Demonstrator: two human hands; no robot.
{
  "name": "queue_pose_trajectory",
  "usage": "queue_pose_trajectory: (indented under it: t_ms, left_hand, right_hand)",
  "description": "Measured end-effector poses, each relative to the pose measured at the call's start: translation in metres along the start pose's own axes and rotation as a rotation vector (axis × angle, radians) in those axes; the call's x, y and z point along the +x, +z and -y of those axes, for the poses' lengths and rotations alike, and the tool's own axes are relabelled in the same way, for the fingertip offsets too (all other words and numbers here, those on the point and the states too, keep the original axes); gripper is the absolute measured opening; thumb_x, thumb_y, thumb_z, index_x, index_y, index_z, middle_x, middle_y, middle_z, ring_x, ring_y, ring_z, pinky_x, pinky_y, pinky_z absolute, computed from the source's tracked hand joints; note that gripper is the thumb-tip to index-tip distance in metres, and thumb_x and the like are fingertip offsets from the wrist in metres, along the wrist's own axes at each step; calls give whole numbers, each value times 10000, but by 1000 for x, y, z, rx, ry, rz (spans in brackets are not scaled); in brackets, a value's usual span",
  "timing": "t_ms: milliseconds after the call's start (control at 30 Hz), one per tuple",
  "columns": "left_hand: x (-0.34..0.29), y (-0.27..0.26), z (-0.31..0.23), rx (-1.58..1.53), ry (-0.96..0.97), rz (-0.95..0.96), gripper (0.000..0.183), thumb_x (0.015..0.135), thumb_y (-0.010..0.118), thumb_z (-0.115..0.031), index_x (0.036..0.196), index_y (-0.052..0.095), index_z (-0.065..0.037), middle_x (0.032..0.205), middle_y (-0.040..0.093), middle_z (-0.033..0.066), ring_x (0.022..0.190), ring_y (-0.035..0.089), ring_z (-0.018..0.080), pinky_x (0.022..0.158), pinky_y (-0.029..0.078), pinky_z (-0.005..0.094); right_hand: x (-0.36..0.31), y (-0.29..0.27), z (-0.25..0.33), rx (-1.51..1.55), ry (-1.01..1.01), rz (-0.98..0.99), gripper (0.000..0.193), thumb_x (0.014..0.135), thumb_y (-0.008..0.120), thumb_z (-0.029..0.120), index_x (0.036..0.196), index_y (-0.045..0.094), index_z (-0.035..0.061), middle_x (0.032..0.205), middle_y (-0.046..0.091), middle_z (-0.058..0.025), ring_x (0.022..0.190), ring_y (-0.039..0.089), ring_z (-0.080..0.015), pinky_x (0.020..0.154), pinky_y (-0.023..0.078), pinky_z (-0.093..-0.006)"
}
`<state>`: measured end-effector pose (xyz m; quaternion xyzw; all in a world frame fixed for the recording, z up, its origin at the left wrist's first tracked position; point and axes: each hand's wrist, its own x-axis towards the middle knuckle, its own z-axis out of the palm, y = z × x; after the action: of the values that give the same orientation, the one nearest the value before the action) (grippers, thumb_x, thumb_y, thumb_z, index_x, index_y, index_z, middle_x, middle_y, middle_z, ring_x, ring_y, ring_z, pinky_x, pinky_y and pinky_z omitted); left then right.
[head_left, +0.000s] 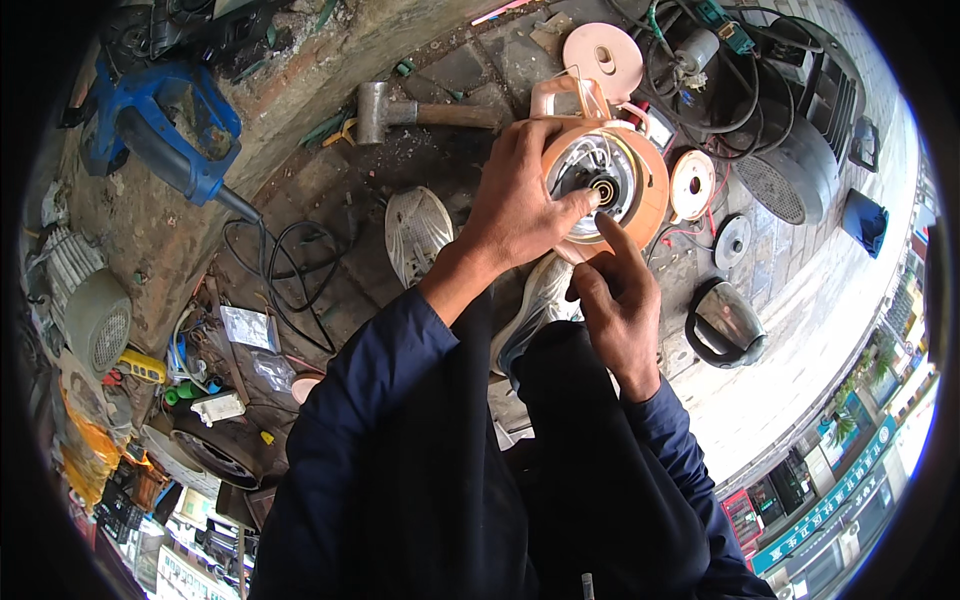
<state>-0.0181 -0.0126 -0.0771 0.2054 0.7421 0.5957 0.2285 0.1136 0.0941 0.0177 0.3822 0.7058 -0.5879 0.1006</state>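
In the head view, an orange kettle (610, 185) is held upside down, with its round white underside turned up. It is gripped by the left hand (520, 200), whose fingers are wrapped over the kettle's near edge, with the thumb pressed by the small ring in the middle. The right hand (615, 300) is kept just below that grip. Nothing is grasped by it; its pointing finger is stretched out and the tip is touching the rim of the white underside, while the other fingers are curled in.

Just past the grip, the kettle's orange handle (570, 95) can be seen, and beyond it a pink round lid (603, 55). Further left of the grip a hammer (415, 112) is laid on the ground. To the right of the grip an orange ring (692, 185) is seen, and lower right a shiny metal kettle (727, 325). Below the left wrist a white shoe (418, 230) is seen.
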Motion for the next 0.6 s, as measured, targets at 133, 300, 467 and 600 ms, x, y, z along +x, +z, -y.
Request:
queue_pose_trajectory:
  t_ms: [133,300,467,600]
  left_hand:
    - [0,0,-1,10,6,9,718,865,879,-128,1484,536,-6,1429,563,214,1357,563,376,1185,449,489]
    - [0,-1,-1,42,42,12,726,868,881,-144,1489,533,-4,1432,561,214,1360,561,375,1185,448,488]
    - [0,0,0,27,20,17,728,872,878,-147,1496,531,-6,1430,562,213,1361,560,373,1186,448,484]
    - [1,-1,-1,59,58,15,726,876,878,-153,1496,531,-7,1425,564,214,1358,564,372,1184,450,481]
  right_hand:
    - [2,-3,1,-264,-20,26,608,1031,615,11,1604,456,-117,850,695,-72,763,654,-114,709,529,-274]
    - [4,-2,0,60,5,6,594,1013,627,-10,1574,475,-133,865,703,-79,763,656,-116,717,546,-294]
    - [2,-4,1,-89,42,19,619,1026,617,2,1597,435,-151,910,707,-74,799,650,-105,738,537,-272]
    - [3,-4,2,88,68,35,588,1041,612,-11,1593,451,-135,908,692,-68,807,639,-99,739,528,-263]
